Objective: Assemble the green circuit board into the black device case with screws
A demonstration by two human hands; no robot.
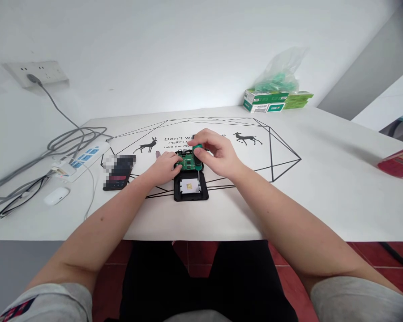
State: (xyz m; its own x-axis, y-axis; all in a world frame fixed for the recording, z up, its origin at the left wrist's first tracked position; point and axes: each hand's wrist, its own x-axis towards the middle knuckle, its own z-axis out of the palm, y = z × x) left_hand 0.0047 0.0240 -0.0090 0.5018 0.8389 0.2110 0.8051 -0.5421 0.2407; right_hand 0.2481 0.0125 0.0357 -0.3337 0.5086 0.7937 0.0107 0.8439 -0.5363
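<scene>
My right hand [218, 154] is closed around the upper part of a screwdriver [197, 162] with a green and black handle. Its shaft points down, the tip at the right side of a white plate [184, 189] with a small gold square in its middle. That plate sits inside a black plastic casing [191, 198]. Just behind lies a green circuit board [188, 163] in a black frame, partly covered by my hands. My left hand [166, 169] grips the board's left edge with thumb and fingers.
On the left lie a phone [117, 179], a white power strip [87, 158] with grey cable, glasses [22, 197] and a white earbud case [57, 196]. Green and white boxes [265, 100] under a plastic bag [278, 74] stand back right. A red box [399, 163] sits at the right edge.
</scene>
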